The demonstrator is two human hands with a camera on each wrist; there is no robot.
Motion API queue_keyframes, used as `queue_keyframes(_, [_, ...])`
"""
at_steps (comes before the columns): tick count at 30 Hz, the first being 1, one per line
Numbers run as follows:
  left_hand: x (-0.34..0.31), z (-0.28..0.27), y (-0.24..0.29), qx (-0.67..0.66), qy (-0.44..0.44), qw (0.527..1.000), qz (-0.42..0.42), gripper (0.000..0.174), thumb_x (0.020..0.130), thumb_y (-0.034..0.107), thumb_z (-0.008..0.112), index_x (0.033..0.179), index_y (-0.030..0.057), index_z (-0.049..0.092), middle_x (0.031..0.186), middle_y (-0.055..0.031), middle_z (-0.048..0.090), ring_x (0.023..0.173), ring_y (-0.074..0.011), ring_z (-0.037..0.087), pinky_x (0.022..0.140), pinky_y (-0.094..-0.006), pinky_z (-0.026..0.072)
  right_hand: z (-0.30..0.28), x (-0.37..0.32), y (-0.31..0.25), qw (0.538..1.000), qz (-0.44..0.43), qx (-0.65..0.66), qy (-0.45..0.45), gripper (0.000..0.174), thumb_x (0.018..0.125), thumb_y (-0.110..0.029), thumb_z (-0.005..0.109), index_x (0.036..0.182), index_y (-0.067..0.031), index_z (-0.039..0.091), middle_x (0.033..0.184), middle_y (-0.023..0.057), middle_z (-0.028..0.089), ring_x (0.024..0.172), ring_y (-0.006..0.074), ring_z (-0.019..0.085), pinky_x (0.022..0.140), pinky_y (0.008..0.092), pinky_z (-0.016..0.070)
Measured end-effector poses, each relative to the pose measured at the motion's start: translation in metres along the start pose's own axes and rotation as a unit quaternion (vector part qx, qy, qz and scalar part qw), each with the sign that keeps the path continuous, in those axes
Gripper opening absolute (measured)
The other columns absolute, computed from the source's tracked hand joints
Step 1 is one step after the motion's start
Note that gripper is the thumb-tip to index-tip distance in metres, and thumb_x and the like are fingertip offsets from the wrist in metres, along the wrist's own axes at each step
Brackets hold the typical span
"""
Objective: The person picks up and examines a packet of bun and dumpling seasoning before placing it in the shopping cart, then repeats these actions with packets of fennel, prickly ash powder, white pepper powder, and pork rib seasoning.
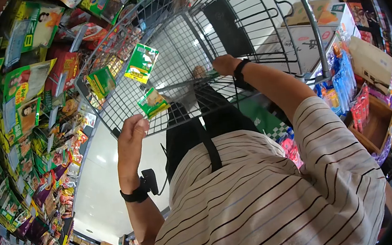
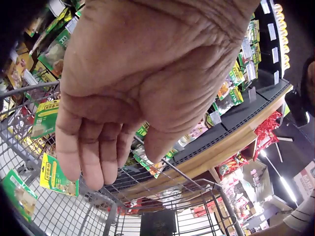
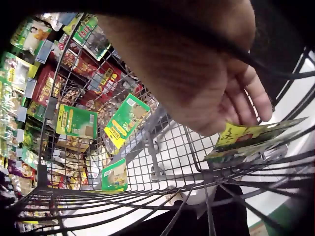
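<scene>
My left hand is at the near left rim of the wire cart, fingers loosely bent and holding nothing. Inside the cart my right hand grips the yellow top end of a packet; its thumb is hidden. Three other green and yellow packets lie in the basket: a large one, one nearer my left hand, and one by the left side wall.
Shelves of bagged goods line the left side, close to the cart. At right stand cardboard boxes, blue packages and a wooden bin. A black panel hangs on the cart's far wire side.
</scene>
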State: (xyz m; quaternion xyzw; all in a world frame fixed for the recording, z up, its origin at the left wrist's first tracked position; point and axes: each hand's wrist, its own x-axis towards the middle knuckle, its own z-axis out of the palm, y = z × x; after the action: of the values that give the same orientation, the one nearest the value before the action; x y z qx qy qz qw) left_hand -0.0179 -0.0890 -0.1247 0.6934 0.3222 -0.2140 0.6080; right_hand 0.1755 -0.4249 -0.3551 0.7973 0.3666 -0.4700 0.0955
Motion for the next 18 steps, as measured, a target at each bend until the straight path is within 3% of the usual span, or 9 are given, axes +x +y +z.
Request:
queue_keyframes(5, [0.0,-0.007,0.006,0.041,-0.025,0.998,0.045,0.04,0.102,0.034,0.052,0.123,0.0009,0.057,0.107,-0.0099,0.068,0.101,-0.0187,0.063,0.089,-0.0321,0.0482,-0.011,-0.027,0.008,0.994,-0.043,0.005,0.099,0.017,0.086,-0.011,0.065,0.095,0.0016,0.071,0.103,0.0197,0.07,0.098,0.034,0.069,0.081,0.0449,0.0571])
queue_keyframes(9, [-0.001,-0.008,0.023,0.045,-0.033,0.995,0.083,0.04,0.101,0.033,0.054,0.122,-0.0005,0.057,0.109,-0.0101,0.067,0.102,-0.0181,0.063,0.089,-0.0311,0.0471,-0.051,-0.052,0.003,0.993,-0.062,0.011,0.103,0.022,0.089,-0.015,0.052,0.101,-0.0021,0.065,0.104,0.0189,0.069,0.1,0.0377,0.066,0.085,0.046,0.0526])
queue_keyframes(10, [0.001,-0.008,0.027,0.05,-0.035,0.993,0.097,0.04,0.1,0.033,0.055,0.122,-0.0008,0.057,0.109,-0.0103,0.067,0.102,-0.018,0.063,0.089,-0.0306,0.047,-0.081,-0.075,-0.01,0.992,-0.055,0.052,0.1,0.024,0.09,-0.015,0.049,0.098,0.0013,0.065,0.1,0.0219,0.069,0.1,0.0397,0.065,0.085,0.0469,0.0501])
queue_keyframes(15, [0.015,-0.005,0.057,0.091,-0.051,0.972,0.21,0.044,0.099,0.028,0.058,0.129,-0.0034,0.053,0.119,-0.0142,0.064,0.112,-0.0222,0.062,0.097,-0.0333,0.046,-0.175,-0.16,-0.046,0.948,-0.166,0.21,0.171,0.024,0.092,-0.02,0.052,0.095,-0.0007,0.065,0.104,0.02,0.069,0.096,0.035,0.066,0.083,0.0397,0.0504])
queue_keyframes(17, [0.019,-0.003,0.075,0.151,-0.039,0.945,0.287,0.05,0.095,0.024,0.061,0.137,-0.0008,0.048,0.13,-0.0175,0.059,0.122,-0.0288,0.056,0.103,-0.0369,0.0424,-0.214,-0.189,-0.064,0.925,-0.222,0.249,0.182,0.025,0.093,-0.023,0.053,0.096,-0.0009,0.064,0.104,0.0185,0.069,0.095,0.0326,0.066,0.084,0.0374,0.0502])
queue_keyframes(18, [0.01,-0.004,0.096,0.212,-0.018,0.915,0.343,0.052,0.094,0.023,0.063,0.138,0.0001,0.047,0.132,-0.018,0.057,0.124,-0.0299,0.055,0.104,-0.0373,0.0417,-0.232,-0.2,-0.072,0.921,-0.229,0.273,0.157,0.027,0.095,-0.02,0.054,0.106,0.0013,0.065,0.106,0.0157,0.071,0.103,0.0246,0.065,0.092,0.0351,0.0477])
